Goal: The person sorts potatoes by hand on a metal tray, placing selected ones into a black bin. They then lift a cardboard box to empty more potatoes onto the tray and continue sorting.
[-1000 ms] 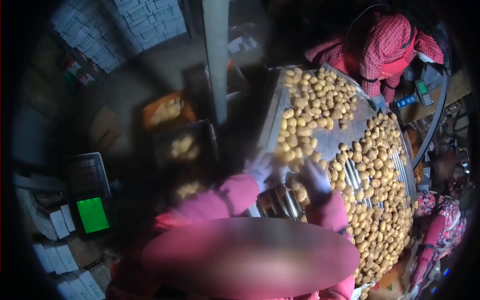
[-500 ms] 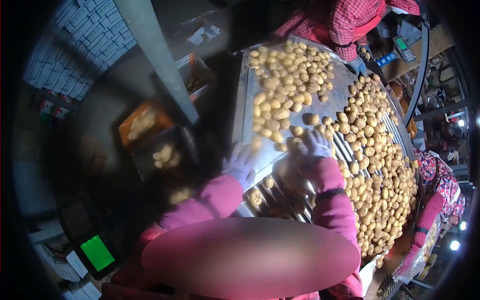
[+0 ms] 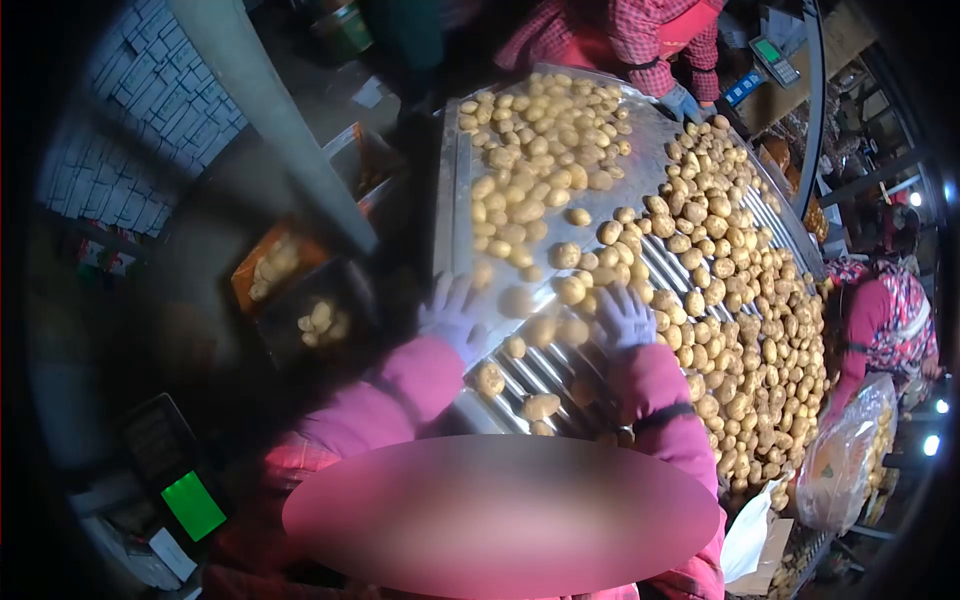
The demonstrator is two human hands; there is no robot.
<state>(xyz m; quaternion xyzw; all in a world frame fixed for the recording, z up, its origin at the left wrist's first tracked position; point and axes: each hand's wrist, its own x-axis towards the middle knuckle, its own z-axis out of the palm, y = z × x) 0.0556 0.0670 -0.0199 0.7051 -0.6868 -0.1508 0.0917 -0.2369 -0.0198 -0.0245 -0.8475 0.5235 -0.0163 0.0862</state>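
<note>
Many potatoes (image 3: 770, 350) lie over a metal table (image 3: 645, 165) with a section of metal rollers (image 3: 520, 372). My left hand (image 3: 452, 318), in a pale glove, is at the table's left edge, fingers spread, holding nothing. Also gloved, my right hand (image 3: 626, 318) rests with spread fingers against potatoes beside the rollers. Between my hands, a few potatoes look blurred on the plate and rollers. One potato (image 3: 541, 406) sits on the rollers below them.
Crates (image 3: 285, 262) with potatoes stand at the left, near a slanting post (image 3: 270, 120). A co-worker's gloved hand (image 3: 682, 103) is at the far table edge. Another co-worker (image 3: 880, 315) is at the right by a clear plastic bag (image 3: 848, 455).
The view has shifted, so the table appears further left. More potatoes are between my hands and on the rollers. The right co-worker's arm has drawn back, and the plastic bag shows more fully.
</note>
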